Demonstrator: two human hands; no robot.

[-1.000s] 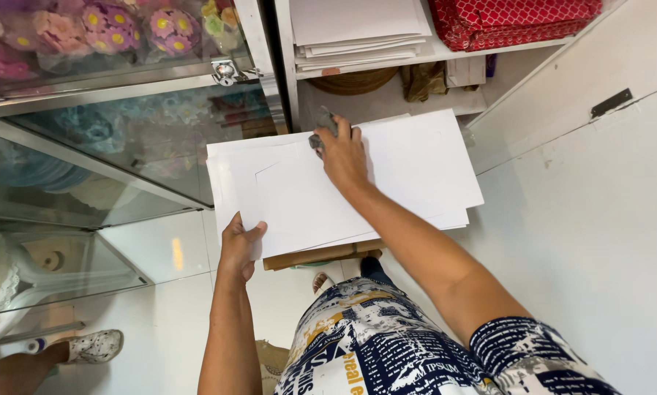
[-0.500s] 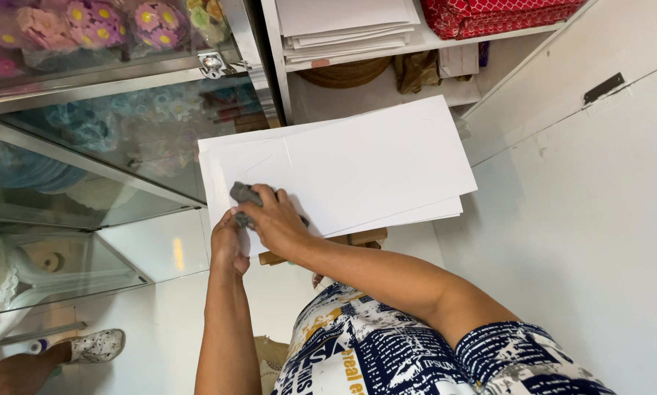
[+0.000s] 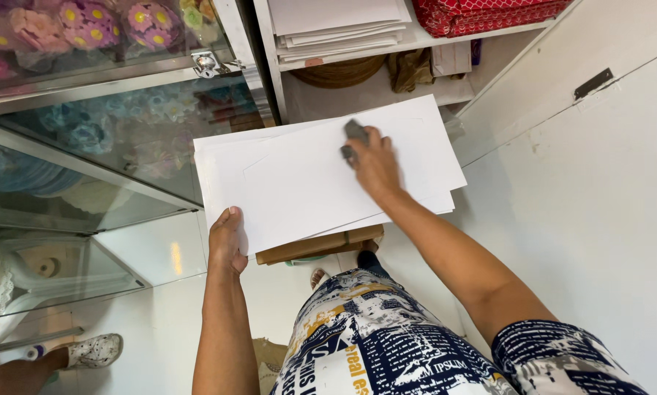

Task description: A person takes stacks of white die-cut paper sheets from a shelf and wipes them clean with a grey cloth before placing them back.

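Two hands at a stack of white sheets (image 3: 321,183), seen from above. Small grey block (image 3: 354,136) half hidden under curled fingers of the right hand (image 3: 372,167), its kind hard to make out; pressed flat on the top sheet, just beyond the fingertips' far side, toward the shelves. Right arm stretched out long across the stack, wrist straight, fingers closed on the block. Left hand (image 3: 227,241) at the near left corner, thumb on top, remaining fingers tucked beneath the paper and out of sight, pinching the stack's edge; forearm rising straight from the bottom edge, elbow cut off. Brown board (image 3: 317,245) partly covered below the sheets, only its near edge showing, just right of the left thumb. Glass cabinet (image 3: 94,139) beyond the left fingers, contents blurred by reflections.
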